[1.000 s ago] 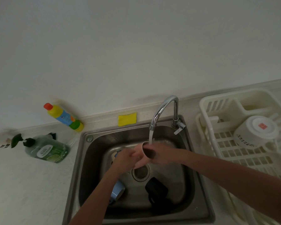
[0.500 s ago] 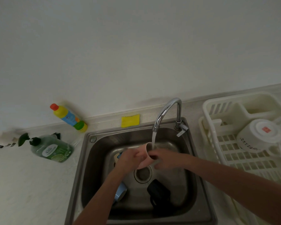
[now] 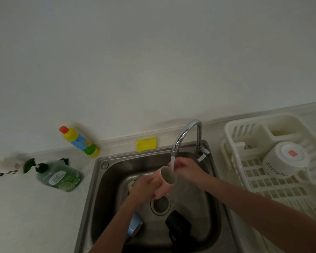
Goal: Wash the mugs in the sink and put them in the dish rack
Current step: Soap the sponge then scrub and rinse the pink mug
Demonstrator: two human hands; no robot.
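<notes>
- Pale, speckled countertop [image 3: 26, 216] runs under a plain white wall, with a steel sink [image 3: 215, 207] sunk into it at the 6 o'clock part of the view.
- From the sink's 12 o'clock edge a chrome faucet [image 3: 185, 133] arches forward, and water [image 3: 172, 162] falls from its spout.
- Under that stream a pink mug [image 3: 165, 181] is tipped with its mouth toward 3 o'clock, above the drain [image 3: 161, 204].
- On the mug's 9 o'clock side the left hand [image 3: 144, 188] grips its body, fingers curled round it.
- At the mug's 2 o'clock the right hand [image 3: 187, 170] sits beside the rim in the water (whether its fingers touch the rim or are only loosely bent, I cannot tell).
- Lower in the basin lie a blue mug [image 3: 134, 226] at 7 o'clock of the drain and a black mug [image 3: 178, 228] at 5 o'clock.
- At 3 o'clock of the sink stands a white dish rack [image 3: 233, 128], holding a white mug [image 3: 285, 160] bottom up.
- Behind the sink rests a yellow sponge [image 3: 146, 144]; at 9 to 10 o'clock lie a green soap bottle [image 3: 59, 177] and a yellow bottle [image 3: 79, 141].
</notes>
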